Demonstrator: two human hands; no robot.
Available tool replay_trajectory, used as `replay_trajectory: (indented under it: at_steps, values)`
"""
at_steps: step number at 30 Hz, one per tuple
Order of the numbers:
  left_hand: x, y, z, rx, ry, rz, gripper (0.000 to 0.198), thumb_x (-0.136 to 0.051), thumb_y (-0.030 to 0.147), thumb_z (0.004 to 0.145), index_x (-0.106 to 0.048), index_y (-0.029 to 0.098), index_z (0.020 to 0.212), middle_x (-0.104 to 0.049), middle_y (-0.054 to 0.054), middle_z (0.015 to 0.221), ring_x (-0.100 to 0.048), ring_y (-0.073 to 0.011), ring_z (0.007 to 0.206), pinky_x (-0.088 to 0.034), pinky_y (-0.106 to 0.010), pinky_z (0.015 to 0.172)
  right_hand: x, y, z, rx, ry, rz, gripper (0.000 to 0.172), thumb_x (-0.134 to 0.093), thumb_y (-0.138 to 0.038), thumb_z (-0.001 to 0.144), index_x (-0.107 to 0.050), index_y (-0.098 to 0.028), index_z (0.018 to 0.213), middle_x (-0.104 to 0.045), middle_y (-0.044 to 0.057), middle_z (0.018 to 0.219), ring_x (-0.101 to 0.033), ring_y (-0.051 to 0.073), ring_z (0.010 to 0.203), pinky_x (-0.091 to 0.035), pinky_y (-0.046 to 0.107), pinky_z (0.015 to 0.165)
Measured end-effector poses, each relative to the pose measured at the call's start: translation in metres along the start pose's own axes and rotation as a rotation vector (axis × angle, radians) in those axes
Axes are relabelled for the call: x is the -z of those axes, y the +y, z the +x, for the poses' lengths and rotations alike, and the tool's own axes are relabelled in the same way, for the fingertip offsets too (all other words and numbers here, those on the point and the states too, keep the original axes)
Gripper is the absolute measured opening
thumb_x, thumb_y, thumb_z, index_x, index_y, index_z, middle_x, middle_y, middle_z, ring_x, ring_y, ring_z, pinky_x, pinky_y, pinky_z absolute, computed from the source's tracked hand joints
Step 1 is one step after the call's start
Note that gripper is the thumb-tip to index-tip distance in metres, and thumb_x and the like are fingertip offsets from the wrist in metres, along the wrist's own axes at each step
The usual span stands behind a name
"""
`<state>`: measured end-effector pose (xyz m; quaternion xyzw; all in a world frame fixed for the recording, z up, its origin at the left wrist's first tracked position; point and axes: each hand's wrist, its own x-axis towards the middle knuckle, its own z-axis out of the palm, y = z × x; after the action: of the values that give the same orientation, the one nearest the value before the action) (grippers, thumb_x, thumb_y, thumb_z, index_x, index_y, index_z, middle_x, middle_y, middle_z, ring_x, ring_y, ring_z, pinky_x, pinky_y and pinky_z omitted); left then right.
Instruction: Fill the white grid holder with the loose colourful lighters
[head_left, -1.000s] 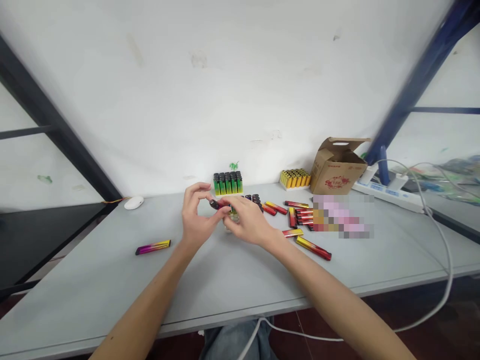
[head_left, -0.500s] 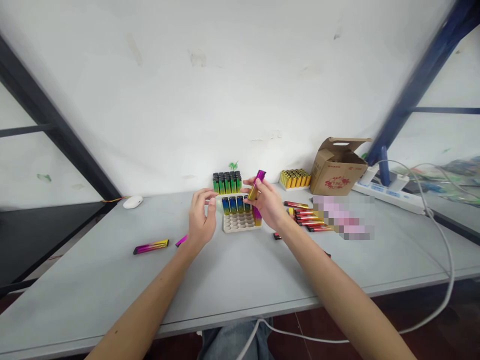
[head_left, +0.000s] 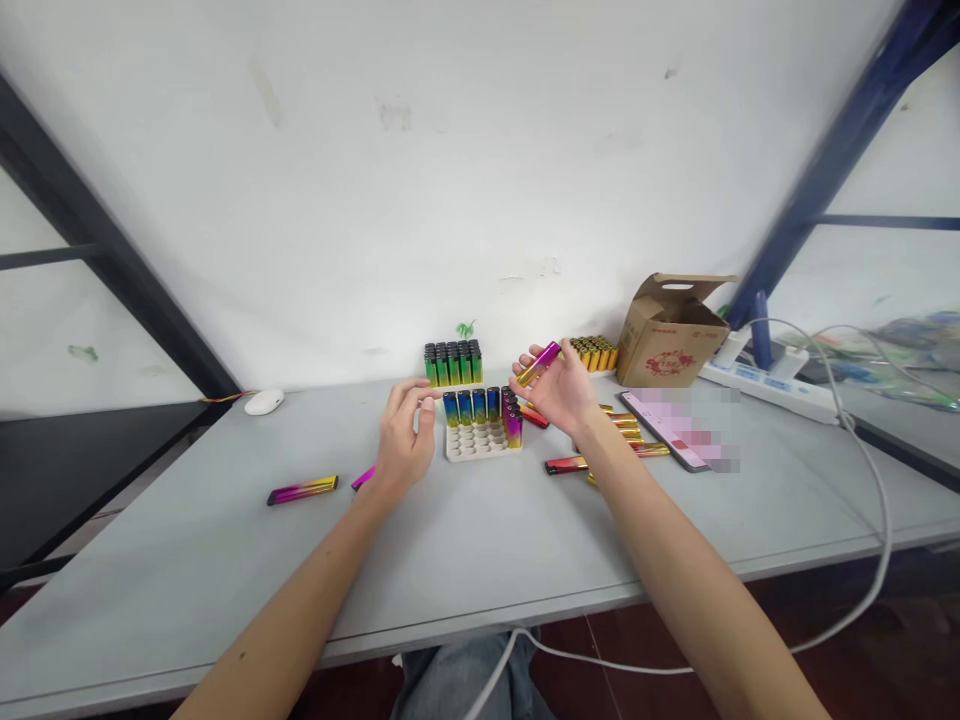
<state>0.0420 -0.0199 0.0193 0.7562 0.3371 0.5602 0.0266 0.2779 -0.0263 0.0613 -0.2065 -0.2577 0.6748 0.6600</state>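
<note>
In my right hand (head_left: 568, 395), palm turned up, lies a purple-and-yellow lighter (head_left: 538, 364), tilted between thumb and fingers. My left hand (head_left: 405, 440) hovers left of the pale tray (head_left: 484, 456), fingers loosely bent, thumb apart, holding nothing. Blue lighters (head_left: 465, 408) stand upright along the tray's back row. Purple lighters (head_left: 513, 430) fill its right column, and the remaining holes in front show bare. On the table at left lies a purple-and-yellow lighter (head_left: 303, 490); another purple one (head_left: 361, 478) is partly hidden by my left wrist.
Behind the tray stand green lighters (head_left: 454, 364) in a block; yellow ones (head_left: 596, 353) stand further right. Red-and-gold lighters (head_left: 566, 465) lie loose beside my right forearm. A phone (head_left: 660, 425), cardboard box (head_left: 667, 345), power strip (head_left: 772, 390) and white cable (head_left: 889, 520) occupy the right.
My right hand has moved right, away from the tray, and turned palm up with the purple lighter. The tray's purple column now shows. My left hand has barely moved.
</note>
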Motion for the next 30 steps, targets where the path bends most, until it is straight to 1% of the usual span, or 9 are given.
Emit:
replay_trajectory:
  at_steps: [3,5,11,15,18,21,24,27,30]
  values:
    - [-0.0001,-0.0015,-0.0007,-0.003,-0.005,-0.002,0.031,-0.036,0.031,0.101,-0.063,0.018,0.098,-0.059,-0.01,0.109,-0.058,-0.0211,0.107,-0.049,-0.035,0.086,0.0052,-0.0001,0.0024,0.011,-0.018,-0.048,0.043,-0.043,-0.062,0.09,-0.048,-0.023,0.075,-0.054,-0.002,0.064,-0.059,0.017,0.07,-0.055,0.037,0.074]
    - [-0.0001,-0.0021,-0.0013,-0.002,-0.005,-0.004,0.031,-0.036,0.031,0.101,-0.064,0.018,0.098,-0.059,-0.01,0.109,-0.058,-0.0211,0.106,-0.049,-0.035,0.087,0.008,0.0,0.0032,0.025,-0.037,-0.086,0.043,-0.042,-0.063,0.089,-0.046,-0.023,0.074,-0.051,-0.002,0.063,-0.057,0.017,0.067,-0.054,0.039,0.076]
    - [0.0001,-0.0018,-0.0015,-0.005,-0.009,0.007,0.035,-0.034,0.032,0.101,-0.066,0.018,0.099,-0.059,-0.01,0.109,-0.059,-0.0214,0.107,-0.049,-0.037,0.091,0.0114,-0.0048,0.0041,0.046,-0.032,-0.101,0.033,-0.042,-0.052,0.09,-0.048,-0.023,0.077,-0.052,-0.003,0.066,-0.056,0.015,0.067,-0.053,0.035,0.075]
    - [-0.0005,-0.0021,-0.0023,-0.002,-0.027,0.01,0.037,-0.033,0.034,0.101,-0.067,0.018,0.098,-0.059,-0.01,0.109,-0.059,-0.0218,0.105,-0.05,-0.037,0.087,0.0104,-0.0043,0.0055,0.097,0.027,-0.16,0.032,-0.046,-0.055,0.089,-0.051,-0.024,0.083,-0.053,-0.003,0.068,-0.056,0.014,0.066,-0.052,0.033,0.073]
    - [-0.0005,-0.0026,-0.0032,0.003,-0.045,0.013,0.037,-0.032,0.034,0.101,-0.066,0.018,0.098,-0.06,-0.01,0.109,-0.059,-0.0214,0.105,-0.049,-0.036,0.088,0.0092,-0.0014,0.0059,0.138,0.069,-0.182,0.033,-0.047,-0.057,0.088,-0.051,-0.024,0.083,-0.052,-0.003,0.069,-0.057,0.015,0.069,-0.052,0.033,0.075]
    - [0.0,-0.0029,-0.0035,0.006,-0.051,0.017,0.037,-0.032,0.032,0.101,-0.066,0.018,0.096,-0.06,-0.009,0.107,-0.06,-0.0205,0.103,-0.049,-0.036,0.088,0.008,-0.0003,0.0049,0.15,0.062,-0.161,0.03,-0.044,-0.052,0.09,-0.048,-0.024,0.081,-0.052,-0.003,0.07,-0.058,0.016,0.073,-0.052,0.035,0.076]
    - [-0.0003,-0.0039,-0.0038,0.011,-0.063,0.024,0.036,-0.032,0.032,0.102,-0.065,0.019,0.098,-0.06,-0.009,0.106,-0.06,-0.0205,0.103,-0.048,-0.036,0.09,0.0063,-0.0011,0.0032,0.133,0.044,-0.146,0.027,-0.04,-0.047,0.089,-0.046,-0.024,0.079,-0.051,-0.002,0.072,-0.058,0.016,0.074,-0.051,0.033,0.069]
    - [-0.0017,-0.006,-0.0048,0.028,-0.077,0.032,0.033,-0.033,0.035,0.101,-0.061,0.019,0.109,-0.061,-0.009,0.108,-0.06,-0.0208,0.101,-0.049,-0.037,0.088,0.0038,-0.0016,0.0014,0.121,0.041,-0.156,0.026,-0.038,-0.048,0.088,-0.045,-0.024,0.078,-0.049,-0.002,0.071,-0.056,0.016,0.069,-0.048,0.029,0.059]
    - [-0.0033,-0.0083,-0.0061,0.047,-0.076,0.038,0.034,-0.033,0.038,0.101,-0.054,0.019,0.121,-0.061,-0.01,0.112,-0.061,-0.0204,0.097,-0.05,-0.038,0.085,0.0014,-0.0012,0.0001,0.115,0.033,-0.158,0.026,-0.036,-0.047,0.087,-0.044,-0.024,0.078,-0.047,-0.002,0.07,-0.052,0.015,0.063,-0.044,0.027,0.053]
